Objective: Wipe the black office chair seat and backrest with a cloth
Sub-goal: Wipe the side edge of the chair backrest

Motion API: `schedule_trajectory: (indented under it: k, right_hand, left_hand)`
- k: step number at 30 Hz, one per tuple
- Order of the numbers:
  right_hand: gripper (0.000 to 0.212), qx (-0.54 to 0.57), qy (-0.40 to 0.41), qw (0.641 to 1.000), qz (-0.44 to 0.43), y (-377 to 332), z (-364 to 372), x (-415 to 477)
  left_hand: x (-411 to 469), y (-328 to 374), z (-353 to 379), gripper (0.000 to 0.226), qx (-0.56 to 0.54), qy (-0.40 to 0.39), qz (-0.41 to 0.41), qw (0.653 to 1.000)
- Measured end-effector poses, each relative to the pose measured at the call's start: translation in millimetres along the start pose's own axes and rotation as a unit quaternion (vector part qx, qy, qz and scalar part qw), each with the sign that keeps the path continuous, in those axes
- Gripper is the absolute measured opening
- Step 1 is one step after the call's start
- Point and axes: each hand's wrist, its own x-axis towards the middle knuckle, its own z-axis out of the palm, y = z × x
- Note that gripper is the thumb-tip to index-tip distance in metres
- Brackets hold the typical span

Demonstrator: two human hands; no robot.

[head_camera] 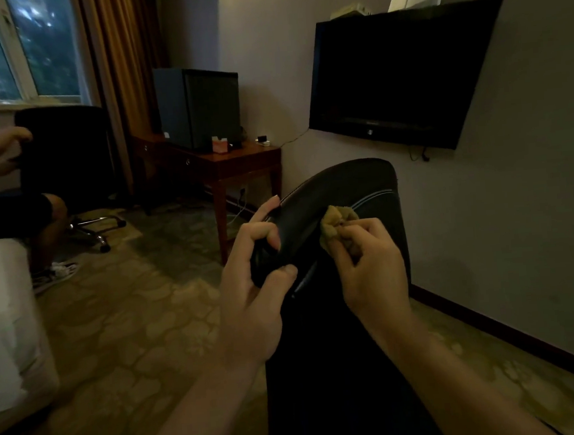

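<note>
The black office chair's backrest rises in front of me, its top edge with white stitching. My left hand grips the left edge of the backrest, fingers curled over it. My right hand pinches a bunched yellow-green cloth and holds it against the backrest just below the top edge. The chair's seat is hidden in the dark below my arms.
A wall-mounted TV hangs right of the chair. A wooden desk with a dark box stands behind. Another person sits at left by a second black chair. A white bed is at the left; patterned carpet covers the floor.
</note>
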Motion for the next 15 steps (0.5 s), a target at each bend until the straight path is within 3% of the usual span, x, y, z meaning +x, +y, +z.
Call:
schedule_trajectory:
  k: [9, 15]
  right_hand:
    - [0.009, 0.002, -0.004, 0.994, 0.109, 13.5, -8.2, 35.7]
    - [0.011, 0.039, -0.018, 0.997, 0.058, -14.9, -10.5, -18.1]
  left_hand:
    - [-7.9, 10.3, 2.5, 0.021, 0.013, 0.005, 0.009, 1.0]
    - [-21.8, 16.8, 1.7, 0.026, 0.035, 0.02, 0.019, 0.999]
